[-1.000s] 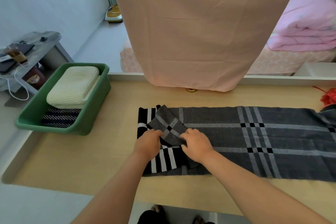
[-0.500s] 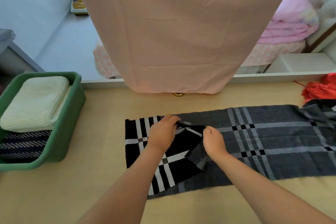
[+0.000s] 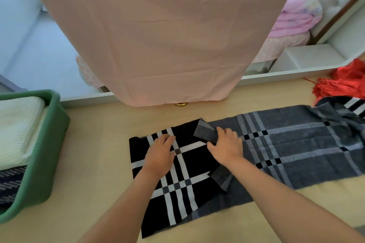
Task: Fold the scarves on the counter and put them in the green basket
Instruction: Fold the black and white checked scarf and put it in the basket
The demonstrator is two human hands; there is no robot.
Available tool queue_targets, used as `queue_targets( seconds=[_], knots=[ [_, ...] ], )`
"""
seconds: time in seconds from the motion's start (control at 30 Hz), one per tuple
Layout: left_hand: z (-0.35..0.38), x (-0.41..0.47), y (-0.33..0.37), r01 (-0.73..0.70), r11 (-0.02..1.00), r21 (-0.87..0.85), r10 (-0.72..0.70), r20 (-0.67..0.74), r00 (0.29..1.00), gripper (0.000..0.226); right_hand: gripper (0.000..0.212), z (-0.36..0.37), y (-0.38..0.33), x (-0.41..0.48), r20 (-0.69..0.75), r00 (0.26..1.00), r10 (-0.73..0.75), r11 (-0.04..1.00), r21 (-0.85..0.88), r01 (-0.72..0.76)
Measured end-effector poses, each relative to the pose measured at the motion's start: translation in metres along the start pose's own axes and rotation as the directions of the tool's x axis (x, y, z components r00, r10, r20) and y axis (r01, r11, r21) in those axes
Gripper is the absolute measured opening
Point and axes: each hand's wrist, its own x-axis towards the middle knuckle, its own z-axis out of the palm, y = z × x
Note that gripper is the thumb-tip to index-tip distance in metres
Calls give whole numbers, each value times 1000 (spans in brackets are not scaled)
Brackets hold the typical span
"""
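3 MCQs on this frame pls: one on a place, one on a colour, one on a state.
1. Where is the green basket relative to the plaid scarf?
A. to its left
B. to its right
C. on top of it

2. What colour is the bunched cloth at the counter's far right?
A. yellow
B. red
C. blue

3. What is the left hand doing?
A. lifting the basket
B. resting in the basket
C. lying flat on the scarf's black end

Answers:
1 A: the basket sits at the counter's left edge.
2 B: the cloth is bright red.
3 C: the palm lies on the black part while the right hand holds a grey fold.
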Motion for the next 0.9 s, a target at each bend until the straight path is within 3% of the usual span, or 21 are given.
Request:
queue_targets(
  seconds=[0.07,0.13,0.2,0.27,0.33,0.47,0.57,0.67,0.77,0.83,0.9],
  knots=[
    [4,-2,-8,-7,1000,7,6,8,1000,52,51,1,-2,7,-19,997,-76,989,-125,73],
    [6,-1,-9,-28,999,15,28,0,1000,51,33,2,-1,13,-77,992,-104,991,-94,96],
    [5,2,-2,-59,998,10,60,-19,998,50,23,1,3,14,-139,987,-81,986,134,100],
    [3,6,9,-90,996,-1,90,-58,994,49,26,-8,7,10,-138,990,21,874,484,49],
    [3,9,23,-120,993,0,119,-104,987,47,32,-17,15,6,-140,979,148,767,641,-24],
    [12,19,46,-134,985,111,147,-120,982,51,40,-25,49,14,10,938,347,761,581,-288],
    [24,20,49,-52,977,205,41,59,997,65,57,-23,73,21,196,917,348,780,482,-399],
    [34,14,43,18,970,243,-62,174,983,68,67,-18,81,22,139,967,211,912,329,-246],
    [34,10,41,78,966,248,-124,173,977,69,43,-15,82,26,36,991,129,970,203,-133],
    [32,11,39,102,958,267,-143,139,980,67,38,-15,83,31,-39,993,109,960,262,-95],
    [26,16,36,121,953,278,-136,34,990,62,33,-20,82,36,-107,983,148,895,437,-87]
  ],
)
